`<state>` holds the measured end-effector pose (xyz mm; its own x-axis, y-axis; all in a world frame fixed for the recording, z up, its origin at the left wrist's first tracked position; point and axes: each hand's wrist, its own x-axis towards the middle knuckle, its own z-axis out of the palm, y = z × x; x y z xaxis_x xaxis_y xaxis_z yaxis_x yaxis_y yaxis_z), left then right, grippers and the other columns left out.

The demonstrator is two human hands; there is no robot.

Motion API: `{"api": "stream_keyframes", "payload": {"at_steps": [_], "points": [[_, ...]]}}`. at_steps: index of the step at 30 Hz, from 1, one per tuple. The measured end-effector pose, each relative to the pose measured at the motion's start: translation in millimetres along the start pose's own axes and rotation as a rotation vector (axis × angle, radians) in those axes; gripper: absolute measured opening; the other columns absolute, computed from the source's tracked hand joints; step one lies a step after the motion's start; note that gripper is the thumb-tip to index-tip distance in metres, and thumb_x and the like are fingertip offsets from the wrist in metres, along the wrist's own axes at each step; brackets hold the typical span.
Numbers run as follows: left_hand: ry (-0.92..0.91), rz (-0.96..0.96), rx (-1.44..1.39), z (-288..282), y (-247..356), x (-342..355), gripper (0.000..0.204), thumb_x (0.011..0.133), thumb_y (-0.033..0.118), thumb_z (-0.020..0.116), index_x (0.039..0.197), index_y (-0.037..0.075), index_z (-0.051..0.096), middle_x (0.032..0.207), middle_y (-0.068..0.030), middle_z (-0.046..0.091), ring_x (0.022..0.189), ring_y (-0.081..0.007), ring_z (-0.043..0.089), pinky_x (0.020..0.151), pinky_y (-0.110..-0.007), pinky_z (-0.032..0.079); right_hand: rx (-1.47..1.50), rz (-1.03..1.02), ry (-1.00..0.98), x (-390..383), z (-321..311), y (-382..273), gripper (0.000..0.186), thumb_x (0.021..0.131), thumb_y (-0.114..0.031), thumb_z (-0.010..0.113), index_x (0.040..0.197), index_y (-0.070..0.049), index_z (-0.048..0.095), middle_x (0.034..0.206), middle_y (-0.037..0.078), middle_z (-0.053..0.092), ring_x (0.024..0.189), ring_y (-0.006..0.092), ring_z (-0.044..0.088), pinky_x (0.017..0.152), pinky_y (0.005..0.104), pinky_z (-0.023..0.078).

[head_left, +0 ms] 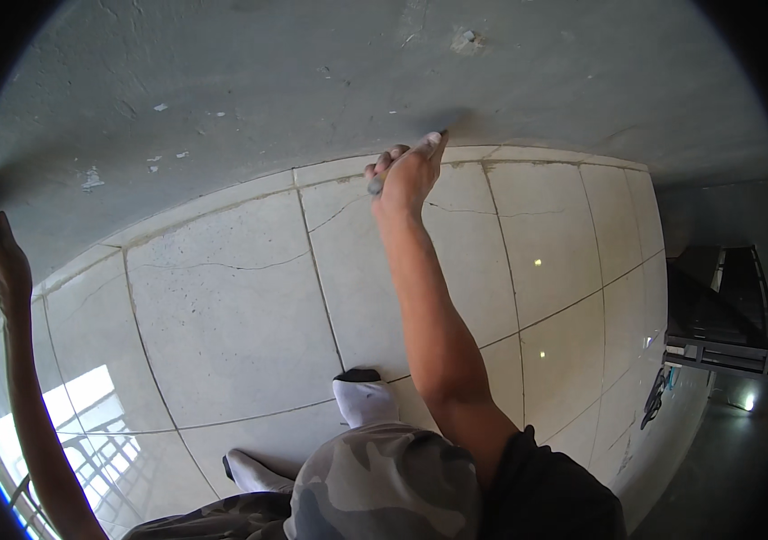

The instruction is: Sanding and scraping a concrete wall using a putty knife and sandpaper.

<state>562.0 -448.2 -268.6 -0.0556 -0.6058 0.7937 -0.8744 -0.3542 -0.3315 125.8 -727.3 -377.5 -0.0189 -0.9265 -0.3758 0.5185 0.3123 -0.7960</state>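
My right hand [409,175] is closed around a hand tool, likely a scraper, held close to the grey wall [267,81] just above its base. The tool's rounded grey handle end [375,185] sticks out below my fingers; the fingers hide most of the rest. At the far left my left hand [6,265] reaches up to the wall with its fingers stretched out. A pale patch at those fingertips is too unclear to name. Around the hands the wall has small chipped white spots [91,178] and a rough pit [468,39] higher up.
Cracked cream floor tiles [222,333] meet the wall along a low tiled skirting [258,184]. My foot in a white and grey sock [366,400] is on the floor. Dark furniture [721,306] stands at the right, near dark sandals [655,396]. Window light reflects at lower left.
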Motion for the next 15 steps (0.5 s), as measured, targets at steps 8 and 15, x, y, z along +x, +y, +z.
{"api": "stream_keyframes", "payload": {"at_steps": [8, 15], "points": [[-0.051, -0.149, -0.027, 9, 21, 2, 0.048, 0.107, 0.016, 0.038, 0.150, -0.004, 0.031, 0.159, -0.0207, 0.024, 0.150, -0.0356, 0.014, 0.122, -0.042, 0.019, 0.100, -0.037, 0.187, 109, -56, -69, 0.045, 0.105, -0.052, 0.033, 0.125, -0.013, 0.042, 0.076, 0.000, 0.038, 0.058, 0.0138, 0.038, 0.054, 0.0328, 0.040], [-0.027, -0.140, -0.019, -2, 10, 3, 0.048, 0.107, 0.016, 0.038, 0.150, -0.004, 0.031, 0.161, -0.0195, 0.021, 0.150, -0.0343, 0.014, 0.123, -0.042, 0.018, -0.232, -0.259, -0.029, 23, -8, -63, 0.056, 0.106, -0.039, 0.036, 0.156, -0.022, 0.020, 0.079, 0.002, 0.042, 0.056, 0.0118, 0.040, 0.048, 0.0301, 0.039]]}}
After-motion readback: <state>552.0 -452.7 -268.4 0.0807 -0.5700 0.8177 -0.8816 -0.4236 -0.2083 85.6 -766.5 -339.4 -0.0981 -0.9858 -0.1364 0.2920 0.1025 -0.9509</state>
